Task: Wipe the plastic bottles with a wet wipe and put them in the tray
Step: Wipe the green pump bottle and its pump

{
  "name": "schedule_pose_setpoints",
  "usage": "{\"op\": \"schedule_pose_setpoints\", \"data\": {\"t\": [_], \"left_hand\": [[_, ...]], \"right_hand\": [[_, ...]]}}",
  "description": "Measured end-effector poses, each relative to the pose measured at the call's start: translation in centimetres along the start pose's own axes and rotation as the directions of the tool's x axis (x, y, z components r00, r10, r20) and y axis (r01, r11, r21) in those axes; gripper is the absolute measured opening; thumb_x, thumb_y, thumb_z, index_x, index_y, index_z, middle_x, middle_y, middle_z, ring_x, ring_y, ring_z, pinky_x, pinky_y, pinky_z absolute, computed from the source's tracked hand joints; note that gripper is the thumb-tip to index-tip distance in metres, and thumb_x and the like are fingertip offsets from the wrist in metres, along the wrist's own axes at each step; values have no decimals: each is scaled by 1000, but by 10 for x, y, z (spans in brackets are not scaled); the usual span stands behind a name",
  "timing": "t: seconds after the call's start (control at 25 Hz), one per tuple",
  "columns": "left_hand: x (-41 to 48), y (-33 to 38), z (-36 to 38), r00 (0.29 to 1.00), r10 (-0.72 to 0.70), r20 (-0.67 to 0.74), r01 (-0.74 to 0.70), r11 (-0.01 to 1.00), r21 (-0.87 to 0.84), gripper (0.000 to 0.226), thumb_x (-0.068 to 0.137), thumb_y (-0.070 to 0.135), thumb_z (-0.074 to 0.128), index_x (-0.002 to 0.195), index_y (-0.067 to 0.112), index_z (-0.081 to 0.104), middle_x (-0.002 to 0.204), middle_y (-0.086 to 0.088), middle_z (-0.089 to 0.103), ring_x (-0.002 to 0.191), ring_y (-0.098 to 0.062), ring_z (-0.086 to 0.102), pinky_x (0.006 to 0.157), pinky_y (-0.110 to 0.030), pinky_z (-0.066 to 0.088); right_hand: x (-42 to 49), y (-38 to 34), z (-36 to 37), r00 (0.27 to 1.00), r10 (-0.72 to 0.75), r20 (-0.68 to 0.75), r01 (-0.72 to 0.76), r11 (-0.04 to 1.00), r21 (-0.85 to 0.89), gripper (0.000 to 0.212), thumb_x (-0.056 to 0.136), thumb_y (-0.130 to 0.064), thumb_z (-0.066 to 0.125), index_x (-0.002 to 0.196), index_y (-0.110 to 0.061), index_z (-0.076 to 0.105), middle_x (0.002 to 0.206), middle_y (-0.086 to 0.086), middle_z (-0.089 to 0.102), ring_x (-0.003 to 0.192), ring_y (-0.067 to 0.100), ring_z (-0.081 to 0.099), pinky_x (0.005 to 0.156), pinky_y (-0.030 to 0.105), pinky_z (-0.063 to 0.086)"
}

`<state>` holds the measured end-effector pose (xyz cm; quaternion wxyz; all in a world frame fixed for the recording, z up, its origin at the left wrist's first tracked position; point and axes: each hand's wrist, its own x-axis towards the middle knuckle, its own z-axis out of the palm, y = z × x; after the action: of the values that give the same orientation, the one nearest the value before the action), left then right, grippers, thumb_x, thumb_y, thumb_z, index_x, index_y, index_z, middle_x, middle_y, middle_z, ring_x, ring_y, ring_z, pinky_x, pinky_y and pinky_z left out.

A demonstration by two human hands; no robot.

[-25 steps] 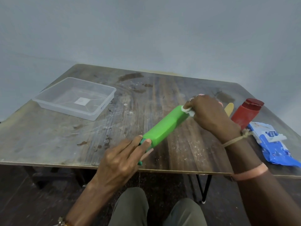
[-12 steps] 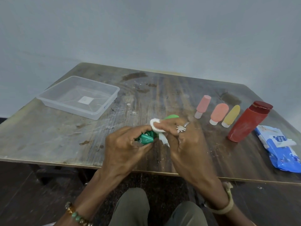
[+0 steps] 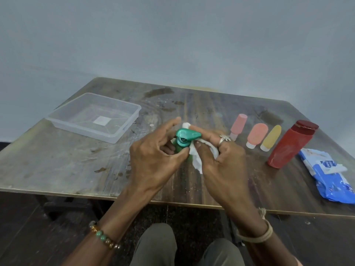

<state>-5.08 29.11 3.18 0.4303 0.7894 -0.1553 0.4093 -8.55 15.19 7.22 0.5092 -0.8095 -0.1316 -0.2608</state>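
Note:
My left hand (image 3: 153, 152) grips a green plastic bottle (image 3: 187, 137) held upright over the table's middle, its teal pump cap facing me. Most of the bottle's body is hidden behind my fingers. My right hand (image 3: 221, 162) presses a white wet wipe (image 3: 197, 160) against the bottle's right side, just under the cap. The clear plastic tray (image 3: 126, 129) sits at the far left of the table with nothing in it. To the right lie a pink bottle (image 3: 238, 125), a salmon bottle (image 3: 256, 134), a yellow bottle (image 3: 270, 138) and a large red bottle (image 3: 292, 144).
A blue wet-wipe packet (image 3: 330, 181) lies near the table's right front edge. The worn wooden table (image 3: 67, 164) meets a grey wall behind it. My knees show below the front edge.
The bottle has turned from lying lengthwise to standing with its cap toward me. My right hand with the wipe has slid from the bottle's far end to the cap end.

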Motion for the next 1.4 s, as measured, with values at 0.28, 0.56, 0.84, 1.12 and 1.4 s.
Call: {"op": "schedule_pose_setpoints", "data": {"t": [0.28, 0.56, 0.84, 1.12, 1.4], "left_hand": [[7, -4, 24, 964, 134, 231, -156, 984, 81, 54, 79, 11, 82, 130, 15, 65, 85, 0, 67, 78, -18, 58, 64, -29, 50], [6, -20, 36, 984, 171, 44, -172, 985, 21, 49, 80, 26, 74, 126, 9, 67, 77, -3, 62, 70, -13, 52, 61, -19, 42], [18, -20, 44, 968, 239, -75, -230, 966, 116, 47, 79, 34, 75, 118, 9, 72, 77, -5, 70, 65, -20, 60, 55, -30, 49], [39, -16, 46, 994, 40, 104, -40, 999, -4, 49, 85, 37, 64, 126, 11, 67, 85, 4, 60, 81, -23, 54, 66, -15, 35], [60, 4, 51, 961, 178, 210, -200, 976, 91, 33, 83, 35, 70, 101, 8, 73, 77, -5, 66, 72, -17, 48, 57, -24, 35]], "right_hand": [[22, 19, 9, 970, 209, -125, -188, 968, 164, 30, 90, 3, 63, 105, -19, 76, 101, -10, 74, 95, -3, 68, 83, 18, 55], [23, 26, 8, 936, 315, -156, -223, 876, 428, 20, 91, -3, 65, 107, -11, 74, 95, -4, 76, 89, 9, 72, 72, 24, 58], [22, 34, 7, 941, 296, -167, -233, 919, 318, 24, 94, -5, 61, 113, -14, 72, 104, -1, 75, 95, 11, 71, 82, 32, 59], [43, 36, -6, 954, 297, 38, -281, 841, 463, 25, 91, 0, 63, 114, -6, 70, 103, 5, 75, 96, 20, 72, 79, 29, 58], [72, 2, -26, 943, -190, -275, 154, 977, -146, 28, 89, -5, 62, 110, -22, 73, 107, -7, 71, 96, -7, 61, 86, 13, 50]]}}
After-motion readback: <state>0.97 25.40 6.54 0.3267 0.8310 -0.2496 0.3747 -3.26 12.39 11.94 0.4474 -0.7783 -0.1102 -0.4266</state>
